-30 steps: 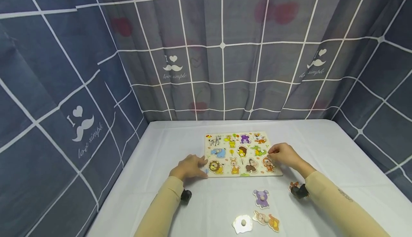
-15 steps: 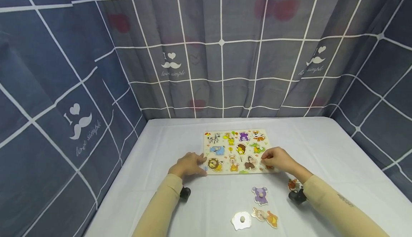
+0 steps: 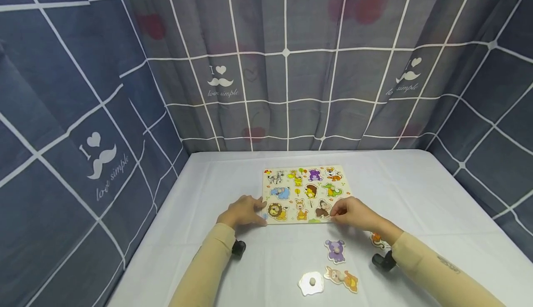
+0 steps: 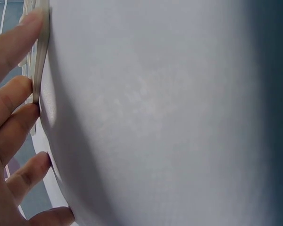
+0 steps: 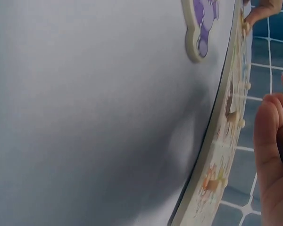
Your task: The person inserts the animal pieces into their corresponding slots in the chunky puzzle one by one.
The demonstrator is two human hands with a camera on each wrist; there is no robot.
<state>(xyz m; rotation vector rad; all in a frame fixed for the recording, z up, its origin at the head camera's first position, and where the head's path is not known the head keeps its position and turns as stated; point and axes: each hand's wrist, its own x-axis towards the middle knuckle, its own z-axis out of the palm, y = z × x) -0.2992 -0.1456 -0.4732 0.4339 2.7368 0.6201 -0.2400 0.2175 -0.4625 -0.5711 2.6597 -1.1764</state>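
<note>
A wooden knob puzzle board (image 3: 287, 216) with animal pictures lies on the white table. My left hand (image 3: 241, 212) rests at its left edge; in the left wrist view the thumb and two fingers (image 4: 19, 117) touch the board's side. My right hand (image 3: 354, 212) is over the lower right corner, covering the monkey picture, with its fingertips beside the gorilla piece (image 3: 322, 209). In the right wrist view its thumb and fingers are bent together with nothing visible between them, apart from the gorilla's knob (image 5: 232, 117).
Loose pieces lie nearer me: a purple animal (image 3: 335, 251), a kangaroo (image 3: 341, 278) and a white face-down piece (image 3: 311, 283) with a knob. An orange piece (image 3: 376, 240) is partly hidden by the right wrist and its black camera (image 3: 384, 260). A checked curtain (image 3: 266, 80) stands behind.
My right hand has moved left and towards me, from the board's right edge across the monkey to beside the gorilla. The left hand stays at the board's edge. The view has tilted slightly.
</note>
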